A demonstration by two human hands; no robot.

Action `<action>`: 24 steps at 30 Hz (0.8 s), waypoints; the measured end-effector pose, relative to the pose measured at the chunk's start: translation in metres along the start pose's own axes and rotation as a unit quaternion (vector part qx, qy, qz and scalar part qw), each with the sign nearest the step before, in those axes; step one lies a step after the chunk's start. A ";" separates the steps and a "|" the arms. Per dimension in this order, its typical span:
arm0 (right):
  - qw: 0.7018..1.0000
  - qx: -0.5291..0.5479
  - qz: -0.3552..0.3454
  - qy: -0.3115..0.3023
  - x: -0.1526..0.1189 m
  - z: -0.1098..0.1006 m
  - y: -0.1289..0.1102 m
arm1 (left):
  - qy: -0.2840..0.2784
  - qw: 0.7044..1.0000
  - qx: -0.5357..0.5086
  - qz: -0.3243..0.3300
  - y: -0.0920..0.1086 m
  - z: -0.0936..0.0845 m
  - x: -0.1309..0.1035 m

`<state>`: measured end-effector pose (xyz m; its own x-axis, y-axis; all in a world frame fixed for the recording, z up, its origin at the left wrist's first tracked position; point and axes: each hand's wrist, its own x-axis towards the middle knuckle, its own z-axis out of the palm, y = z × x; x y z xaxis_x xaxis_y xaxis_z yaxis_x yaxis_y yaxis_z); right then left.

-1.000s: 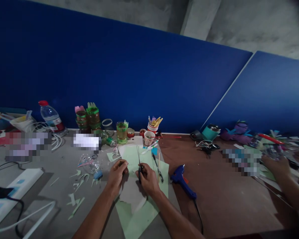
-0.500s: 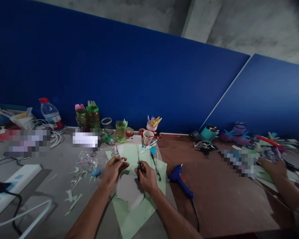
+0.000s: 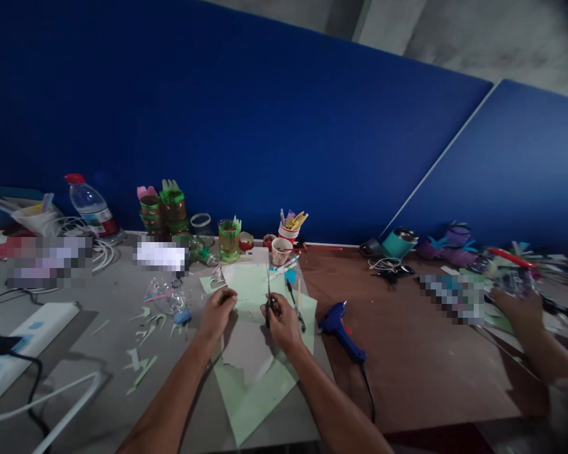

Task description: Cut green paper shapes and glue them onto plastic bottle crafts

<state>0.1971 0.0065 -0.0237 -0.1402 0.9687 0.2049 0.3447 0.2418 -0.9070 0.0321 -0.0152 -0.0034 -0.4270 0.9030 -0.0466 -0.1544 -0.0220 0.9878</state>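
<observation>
My right hand [image 3: 284, 320] is closed round the dark handles of a pair of scissors [image 3: 268, 284], whose thin blades point away from me and look nearly together. To its left, my left hand [image 3: 219, 312] has its fingertips pinched; whatever they hold is too small to make out. Both hands are over pale green sheets [image 3: 260, 413] on the grey table. Between and below them lies a whitish piece of paper [image 3: 247, 353] with an uneven edge. Thin green offcuts [image 3: 142, 373] are scattered left of my left forearm.
A blue glue gun [image 3: 343, 331] lies right on the brown surface, its cord running towards me. Cups [image 3: 280, 252] and green-trimmed jars [image 3: 229, 241] stand at the back. A white power strip [image 3: 23, 350] is left. Another person's hand [image 3: 520, 312] holds clear plastic far right.
The scissor blades have come closer together. My left hand's fingers are drawn in more, and the pale bit seen at its fingertips no longer shows. The view has tilted slightly.
</observation>
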 end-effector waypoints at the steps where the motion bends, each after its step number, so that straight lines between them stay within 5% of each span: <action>1: 1.000 0.004 0.002 0.002 0.000 -0.001 0.000 | -0.017 0.995 0.089 0.048 -0.003 0.001 -0.002; 5: 1.000 0.001 0.003 0.012 0.001 -0.001 -0.001 | -0.117 0.882 0.411 0.198 -0.014 0.006 -0.011; 9: 1.000 0.008 -0.009 0.017 0.001 -0.001 0.002 | -0.182 0.757 0.592 0.208 -0.019 0.011 -0.015; 12: 1.000 0.006 -0.009 0.018 0.002 -0.001 0.004 | -0.192 0.718 0.637 0.208 -0.020 0.014 -0.016; 16: 1.000 -0.012 -0.017 0.009 0.001 0.000 0.004 | -0.176 0.751 0.603 0.207 -0.022 0.014 -0.016; 20: 1.000 0.002 -0.019 0.012 0.001 0.002 0.005 | -0.118 0.878 0.426 0.182 -0.018 0.008 -0.010; 24: 0.998 0.061 0.004 0.012 0.003 0.001 0.004 | -0.073 0.936 0.315 0.142 -0.005 0.005 -0.006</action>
<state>0.1972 0.0102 -0.0267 -0.1145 0.9721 0.2049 0.2304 0.2266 -0.9464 0.0396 -0.0186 -0.0069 -0.2385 0.9488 0.2071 0.5225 -0.0544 0.8509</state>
